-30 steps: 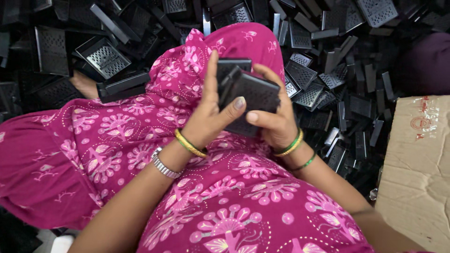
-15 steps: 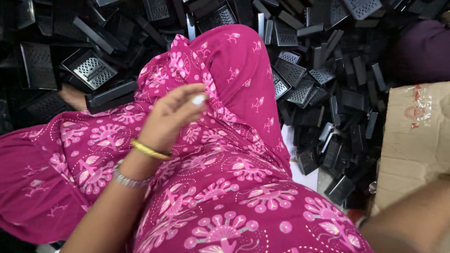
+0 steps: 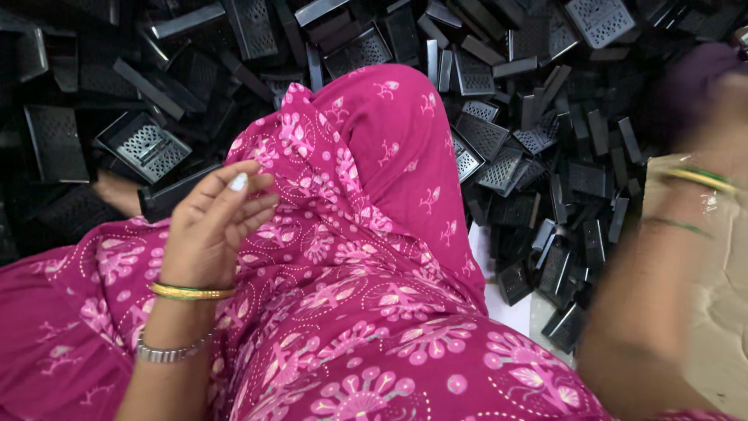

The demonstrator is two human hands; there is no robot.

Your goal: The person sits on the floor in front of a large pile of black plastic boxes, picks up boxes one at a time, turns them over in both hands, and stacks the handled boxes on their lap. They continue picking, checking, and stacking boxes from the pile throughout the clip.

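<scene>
My left hand [image 3: 212,224] hovers over my lap with its fingers loosely curled and nothing in it; a gold bangle and a silver bracelet sit on its wrist. It rests above the pink floral cloth [image 3: 366,257] that covers my raised knee. My right arm stretches out to the far right, blurred by motion, with green and gold bangles [image 3: 699,178] on the wrist. My right hand [image 3: 728,117] is smeared near the frame's right edge above the cardboard, and what it holds is not visible. A heap of black perforated plastic parts [image 3: 499,148] surrounds my knee.
More black slotted trays and strips [image 3: 144,144] lie piled to the left and across the top. A brown cardboard sheet [image 3: 721,312] lies at the right. A bare foot [image 3: 117,193] shows among the parts at the left. A dark purple shape [image 3: 686,86] sits at upper right.
A second ago both hands held black parts together over the knee. The parts have left my hands' spot; my right arm has swung out to the right and my left hand stays, empty.
</scene>
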